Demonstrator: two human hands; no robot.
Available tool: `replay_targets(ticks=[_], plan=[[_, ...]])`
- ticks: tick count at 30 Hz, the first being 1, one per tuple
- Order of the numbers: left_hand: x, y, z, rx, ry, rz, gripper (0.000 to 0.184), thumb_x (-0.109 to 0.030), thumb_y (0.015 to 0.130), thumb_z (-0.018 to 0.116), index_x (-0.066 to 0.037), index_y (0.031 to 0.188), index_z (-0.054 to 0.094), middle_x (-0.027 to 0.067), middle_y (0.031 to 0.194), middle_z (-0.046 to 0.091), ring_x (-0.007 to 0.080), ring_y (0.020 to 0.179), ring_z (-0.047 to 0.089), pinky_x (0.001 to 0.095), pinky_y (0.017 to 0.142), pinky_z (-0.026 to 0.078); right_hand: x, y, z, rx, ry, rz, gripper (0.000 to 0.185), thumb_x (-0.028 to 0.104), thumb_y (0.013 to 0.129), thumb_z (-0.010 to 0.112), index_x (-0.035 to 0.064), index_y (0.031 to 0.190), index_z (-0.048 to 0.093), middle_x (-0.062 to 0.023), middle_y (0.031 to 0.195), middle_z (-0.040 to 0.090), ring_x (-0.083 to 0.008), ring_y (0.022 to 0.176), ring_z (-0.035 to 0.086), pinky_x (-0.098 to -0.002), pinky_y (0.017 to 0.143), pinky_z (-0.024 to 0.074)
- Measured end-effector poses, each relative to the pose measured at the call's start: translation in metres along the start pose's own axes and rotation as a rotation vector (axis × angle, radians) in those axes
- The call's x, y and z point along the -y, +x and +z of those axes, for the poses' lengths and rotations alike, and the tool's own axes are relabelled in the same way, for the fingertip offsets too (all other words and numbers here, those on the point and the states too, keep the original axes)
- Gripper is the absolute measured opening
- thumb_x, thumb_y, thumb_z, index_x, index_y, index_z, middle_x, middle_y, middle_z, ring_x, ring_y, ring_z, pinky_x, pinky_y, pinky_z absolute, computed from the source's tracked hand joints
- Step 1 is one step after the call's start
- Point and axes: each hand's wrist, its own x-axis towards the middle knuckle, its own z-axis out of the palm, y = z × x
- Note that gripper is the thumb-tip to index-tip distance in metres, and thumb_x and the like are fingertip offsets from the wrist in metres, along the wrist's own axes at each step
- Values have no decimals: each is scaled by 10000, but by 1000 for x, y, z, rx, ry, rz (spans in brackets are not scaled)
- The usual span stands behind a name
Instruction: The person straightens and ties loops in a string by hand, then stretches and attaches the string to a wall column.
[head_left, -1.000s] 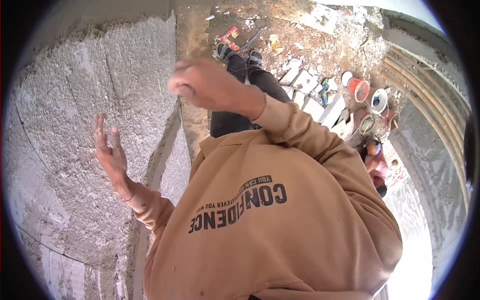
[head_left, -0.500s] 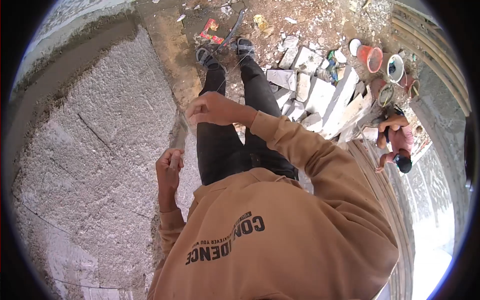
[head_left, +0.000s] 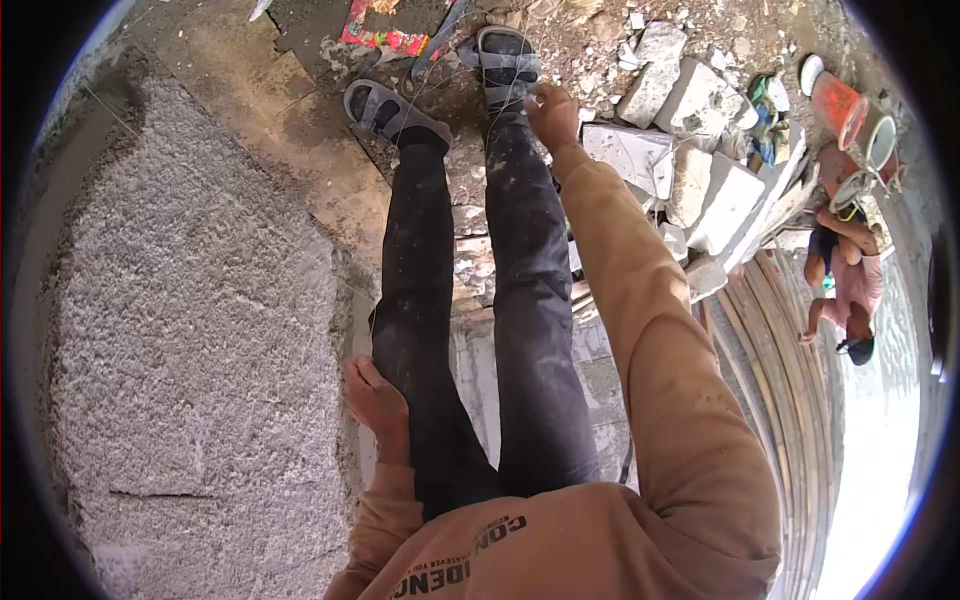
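My right hand (head_left: 554, 116) is stretched out beside the right sandal, its fingers pinched together on what looks like a thin string (head_left: 521, 100). Loops of the string lie around the sandals (head_left: 508, 62). My left hand (head_left: 377, 396) is low beside my left knee, at the edge of the rough plastered surface (head_left: 200, 330). Its fingers are curled, and what they hold, if anything, is too small to make out. Both legs in dark trousers (head_left: 535, 300) stretch forward between the hands.
Broken blocks (head_left: 730, 200) are piled right of my feet. Beyond them stand a red bucket (head_left: 838, 108) and other buckets. A person (head_left: 853, 270) crouches at the far right, near long curved poles (head_left: 770, 350). A red wrapper (head_left: 385, 30) lies ahead of the sandals.
The view has tilted and shows more of my legs. My right hand has reached out towards the feet. My left hand has moved from the plastered surface to beside my knee, its fingers now curled.
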Motion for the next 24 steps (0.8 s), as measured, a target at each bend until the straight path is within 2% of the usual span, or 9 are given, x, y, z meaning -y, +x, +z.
replay_targets(ticks=[2, 5, 6, 9, 10, 13, 16, 19, 24], plan=[[-10, 10, 6, -18, 26, 22, 264, -206, 1033, 451, -12, 958, 615, 141, 814, 613, 282, 764, 590, 396, 743, 472, -1, 15, 27, -93, -63, 5, 250, 194, 782, 730, 102, 1015, 745, -126, 941, 735, -313, 897, 703, -407, 820, 555], [-10, 12, 3, 2, -3, 37, 262, -198, 1037, 443, -16, 952, 611, 138, 818, 613, 275, 748, 581, 385, 743, 472, -4, 25, 55, -182, -19, 82, 248, 214, 745, 701, 181, 985, 754, -84, 948, 699, -308, 931, 671, -429, 847, 545], [-15, 13, 2, 15, -7, 16, 259, -194, 1036, 445, -14, 948, 608, 139, 823, 613, 277, 747, 580, 385, 744, 472, 1, 25, 52, -151, 116, 99, 219, 208, 737, 695, 188, 945, 760, -79, 964, 686, -313, 971, 656, -438, 846, 540], [-14, 15, 2, 31, -12, -2, 254, -184, 1034, 449, -9, 936, 605, 139, 830, 612, 277, 751, 579, 384, 745, 470, 6, 24, 46, -100, 88, -84, 181, 204, 740, 689, 193, 904, 764, -72, 935, 684, -325, 923, 667, -445, 821, 546], [-13, 16, 3, 30, -17, -1, 253, -181, 1033, 450, -7, 932, 605, 138, 832, 611, 276, 753, 578, 384, 746, 470, 5, 26, 45, -137, 63, -147, 166, 212, 754, 691, 182, 899, 767, -91, 937, 686, -348, 873, 677, -468, 798, 551], [-7, 17, 4, 44, -30, 5, 258, -175, 1031, 447, -1, 928, 608, 137, 834, 609, 270, 763, 575, 387, 753, 466, 2, 37, 46, -29, -24, -102, 135, 234, 777, 707, 163, 880, 758, -121, 938, 701, -372, 842, 680, -485, 796, 549], [-3, 17, 5, 35, -48, 19, 257, -173, 1029, 449, 4, 929, 606, 143, 836, 605, 272, 777, 572, 389, 764, 461, -1, 42, 35, 80, 111, -80, 123, 250, 820, 699, 150, 875, 742, -157, 934, 712, -388, 882, 681, -489, 809, 544], [1, 17, 6, 41, -85, 25, 255, -173, 1029, 455, 9, 929, 603, 150, 842, 602, 279, 784, 570, 388, 771, 459, -18, 55, 35, 45, 92, -13, 187, 257, 847, 696, 95, 930, 736, -167, 826, 717, -350, 809, 696, -442, 762, 546], [1, 18, 6, 48, -100, 26, 252, -167, 1029, 457, 11, 919, 597, 145, 837, 601, 276, 781, 566, 387, 773, 460, -46, 53, 30, 22, -123, 9, 201, 263, 907, 601, 83, 958, 675, -208, 927, 700, -396, 936, 672, -473, 827, 526]])
